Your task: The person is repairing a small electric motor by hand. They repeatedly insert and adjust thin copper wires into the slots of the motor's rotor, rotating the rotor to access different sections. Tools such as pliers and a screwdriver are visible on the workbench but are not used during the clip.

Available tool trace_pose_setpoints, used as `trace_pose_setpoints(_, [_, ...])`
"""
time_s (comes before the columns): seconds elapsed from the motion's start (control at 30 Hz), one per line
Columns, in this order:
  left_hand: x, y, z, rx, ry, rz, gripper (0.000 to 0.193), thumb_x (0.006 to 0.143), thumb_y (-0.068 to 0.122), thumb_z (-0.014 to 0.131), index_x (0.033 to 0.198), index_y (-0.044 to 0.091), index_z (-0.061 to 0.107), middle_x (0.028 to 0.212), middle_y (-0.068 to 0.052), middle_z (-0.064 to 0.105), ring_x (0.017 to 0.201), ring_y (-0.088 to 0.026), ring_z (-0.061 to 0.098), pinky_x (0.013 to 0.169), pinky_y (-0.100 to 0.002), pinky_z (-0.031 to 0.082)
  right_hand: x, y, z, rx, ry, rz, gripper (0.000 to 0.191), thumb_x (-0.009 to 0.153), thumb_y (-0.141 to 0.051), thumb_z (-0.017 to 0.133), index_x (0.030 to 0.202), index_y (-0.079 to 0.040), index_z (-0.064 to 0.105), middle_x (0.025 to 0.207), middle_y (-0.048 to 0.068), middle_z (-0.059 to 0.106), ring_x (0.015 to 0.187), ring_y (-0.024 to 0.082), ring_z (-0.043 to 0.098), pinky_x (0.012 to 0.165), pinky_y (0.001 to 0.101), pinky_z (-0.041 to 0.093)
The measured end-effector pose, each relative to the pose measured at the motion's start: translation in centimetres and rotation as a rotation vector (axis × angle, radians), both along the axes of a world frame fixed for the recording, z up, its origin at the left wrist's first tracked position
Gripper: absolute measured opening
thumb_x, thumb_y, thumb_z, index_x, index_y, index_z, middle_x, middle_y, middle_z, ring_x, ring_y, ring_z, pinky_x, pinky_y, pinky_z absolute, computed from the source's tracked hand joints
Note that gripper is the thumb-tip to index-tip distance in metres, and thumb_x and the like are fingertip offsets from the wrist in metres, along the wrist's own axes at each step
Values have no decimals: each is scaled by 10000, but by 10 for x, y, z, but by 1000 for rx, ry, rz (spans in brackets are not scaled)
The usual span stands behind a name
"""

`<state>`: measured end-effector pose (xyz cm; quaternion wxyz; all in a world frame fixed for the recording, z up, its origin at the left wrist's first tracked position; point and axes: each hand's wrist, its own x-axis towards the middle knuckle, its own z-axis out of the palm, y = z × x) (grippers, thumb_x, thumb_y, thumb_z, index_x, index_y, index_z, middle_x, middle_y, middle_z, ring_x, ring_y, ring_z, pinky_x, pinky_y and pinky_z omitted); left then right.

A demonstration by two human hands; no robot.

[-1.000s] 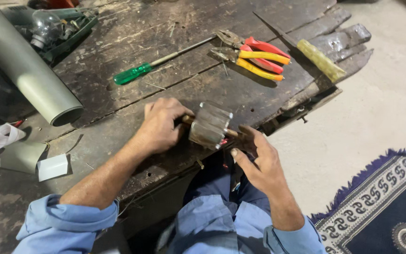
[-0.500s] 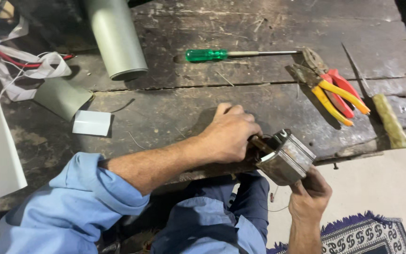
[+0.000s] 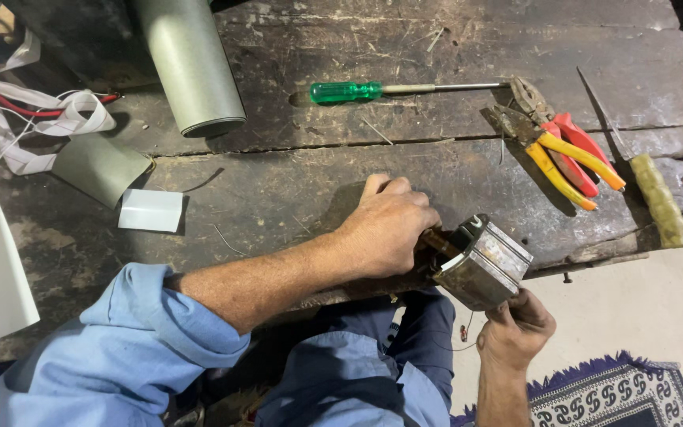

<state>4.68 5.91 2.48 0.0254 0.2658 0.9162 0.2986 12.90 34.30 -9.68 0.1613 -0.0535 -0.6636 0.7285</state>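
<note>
1. Head view shows the left hand (image 3: 385, 229) clenched over the near end of a metal transformer core (image 3: 484, 265) at the workbench edge (image 3: 294, 198); the right hand (image 3: 515, 328) grasps it from underneath
2. Steadying it well likely means keeping the core braced against the edge beside the left hand
3. Fingertips on the brown winding are hidden; a thin wire below the right hand is hard to make out

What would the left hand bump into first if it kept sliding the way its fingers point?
The left hand points rightward and already touches the grey metal block at the bench edge, so that block comes first, though depth is hard to judge.
</note>
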Motion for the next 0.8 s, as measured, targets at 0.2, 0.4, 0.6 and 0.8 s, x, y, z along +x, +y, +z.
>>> trace_pose_setpoints(0.2, [-9,-10,10,10,23,-113,721,614,114,763,1317,105,603,1241,-106,601,1224,-324,515,1014,-490,362,-6,-19,8,128,79,-32,47,928,84,680,947,41,678,836,48,677,746,82,652,713,230,551])
trace_pose_setpoints(0.4, [16,-5,51,206,151,-189,1100,616,340,881,1555,75,373,1569,-196,371,1456,-422,356,1167,-556,310,-1,-44,7,219,82,28,231,957,53,690,770,-1,565,777,-21,575,729,44,554,640,202,457])
trace_pose_setpoints(0.6, [44,49,46,39,468,-44,780,647,389,906,1364,257,626,1528,-121,440,1319,-466,437,1072,-578,430,5,-42,7,-28,23,55,173,966,-38,703,810,-1,640,755,-24,614,665,37,519,580,198,412])
trace_pose_setpoints(0.8, [44,56,35,50,502,7,677,658,252,886,1302,251,676,1514,-104,485,1260,-419,482,1056,-537,478,-5,-37,23,112,19,17,197,977,-96,722,826,27,690,739,-9,673,646,33,554,549,207,423])
